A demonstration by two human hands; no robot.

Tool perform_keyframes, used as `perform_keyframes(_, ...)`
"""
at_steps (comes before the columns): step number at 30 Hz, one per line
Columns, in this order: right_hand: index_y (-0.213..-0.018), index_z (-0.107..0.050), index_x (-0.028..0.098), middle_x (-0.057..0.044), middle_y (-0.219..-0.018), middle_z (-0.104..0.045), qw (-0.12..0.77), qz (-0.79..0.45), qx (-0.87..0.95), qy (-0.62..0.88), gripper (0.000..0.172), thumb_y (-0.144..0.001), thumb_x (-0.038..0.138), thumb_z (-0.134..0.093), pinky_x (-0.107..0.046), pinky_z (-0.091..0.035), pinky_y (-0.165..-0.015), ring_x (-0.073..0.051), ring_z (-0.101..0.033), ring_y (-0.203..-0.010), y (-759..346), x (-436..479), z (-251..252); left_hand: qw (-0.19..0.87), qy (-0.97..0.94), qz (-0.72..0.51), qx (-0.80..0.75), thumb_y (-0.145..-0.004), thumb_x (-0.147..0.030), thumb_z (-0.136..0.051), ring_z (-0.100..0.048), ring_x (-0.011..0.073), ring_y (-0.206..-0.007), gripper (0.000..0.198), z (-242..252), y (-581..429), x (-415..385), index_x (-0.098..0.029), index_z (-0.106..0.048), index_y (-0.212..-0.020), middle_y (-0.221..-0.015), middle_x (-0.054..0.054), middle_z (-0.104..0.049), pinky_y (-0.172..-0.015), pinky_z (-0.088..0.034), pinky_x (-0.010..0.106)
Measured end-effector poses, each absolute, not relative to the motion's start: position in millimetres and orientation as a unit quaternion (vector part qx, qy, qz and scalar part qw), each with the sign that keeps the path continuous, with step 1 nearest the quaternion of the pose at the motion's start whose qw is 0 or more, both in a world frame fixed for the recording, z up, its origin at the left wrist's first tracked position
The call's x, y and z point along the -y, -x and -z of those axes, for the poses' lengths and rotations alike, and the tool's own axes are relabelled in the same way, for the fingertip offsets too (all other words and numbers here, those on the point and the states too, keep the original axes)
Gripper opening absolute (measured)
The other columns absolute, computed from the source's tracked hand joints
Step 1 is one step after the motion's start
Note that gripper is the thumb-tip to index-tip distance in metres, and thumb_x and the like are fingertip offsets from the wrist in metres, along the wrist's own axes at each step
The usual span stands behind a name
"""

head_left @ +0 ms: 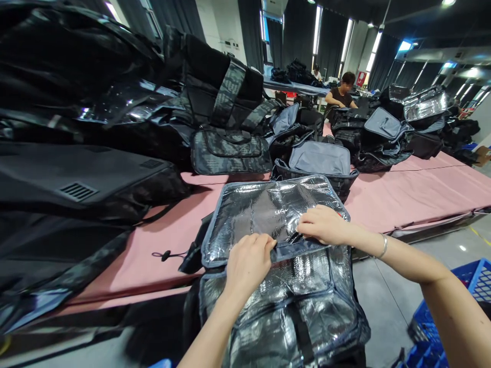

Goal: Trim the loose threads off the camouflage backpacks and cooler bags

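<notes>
A bag (295, 327) with a silver foil lining lies open at the table's near edge, its foil-lined flap (249, 209) folded back over the pink cloth. Near the flap's lower seam, my left hand (249, 258) has its fingers curled round the dark fabric edge. My right hand (322, 225), with a bracelet at the wrist, pinches the foil a little to the right. The two hands are apart. A black strap (301, 332) runs down inside the bag.
Dark bags are piled at left (76, 179). A camouflage bag (232, 151) and an open grey-lined bag (322, 158) stand behind the flap. A blue crate (425, 322) is on the floor at right. A person (341, 94) works farther back.
</notes>
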State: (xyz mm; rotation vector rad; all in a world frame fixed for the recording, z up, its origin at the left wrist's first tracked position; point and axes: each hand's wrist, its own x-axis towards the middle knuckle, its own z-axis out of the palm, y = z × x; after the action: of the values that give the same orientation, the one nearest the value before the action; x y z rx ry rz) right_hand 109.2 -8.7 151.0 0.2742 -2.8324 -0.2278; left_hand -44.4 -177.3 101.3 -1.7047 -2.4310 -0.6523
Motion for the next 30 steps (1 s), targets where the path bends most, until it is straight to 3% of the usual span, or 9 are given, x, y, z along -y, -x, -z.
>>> perform_keyframes(8,-0.092,-0.06,0.019,-0.003,-0.086,-0.063,0.08,-0.11,0.982,-0.133,0.012,-0.087,0.03,-0.058,-0.026,-0.04,-0.074,-0.016,-0.056,-0.082,-82.8,-10.1,-146.7,0.053,0.562,0.227,0.794,-0.088,-0.03,-0.036,-0.055,0.0235,-0.069,0.03,-101.8,41.8,180.9,-0.021,-0.06,-0.072,-0.07,0.007,-0.064,-0.065,-0.038,0.034)
perform_keyframes(21,-0.092,-0.062,0.019,-0.004,-0.091,-0.066,0.11,-0.069,0.982,-0.139,0.013,-0.09,0.029,-0.053,-0.028,-0.038,-0.075,-0.018,-0.056,-0.087,-82.2,-8.9,-133.4,0.064,0.563,0.254,0.784,-0.088,-0.03,-0.037,-0.052,0.0223,-0.067,0.029,-97.3,41.9,183.5,-0.022,-0.06,-0.071,-0.069,0.006,-0.061,-0.063,-0.037,0.033)
perform_keyframes(26,-0.089,-0.06,0.018,-0.004,-0.085,-0.064,0.137,-0.142,0.977,-0.077,0.011,-0.088,0.028,-0.056,-0.028,-0.043,-0.076,-0.017,-0.056,-0.082,-91.3,-5.6,-138.3,0.078,0.564,0.263,0.778,-0.089,-0.03,-0.036,-0.052,0.0223,-0.069,0.029,-95.1,44.4,184.4,-0.021,-0.059,-0.073,-0.071,0.006,-0.061,-0.064,-0.037,0.034)
perform_keyframes(30,-0.099,-0.057,0.017,-0.005,-0.092,-0.063,0.128,-0.197,0.972,-0.015,0.024,-0.08,0.028,-0.067,-0.028,-0.045,-0.076,-0.018,-0.058,-0.083,-105.8,1.1,-138.0,0.108,0.569,0.281,0.765,-0.09,-0.029,-0.036,-0.05,0.0218,-0.069,0.03,-94.8,44.5,184.0,-0.02,-0.058,-0.073,-0.072,0.006,-0.062,-0.064,-0.037,0.033)
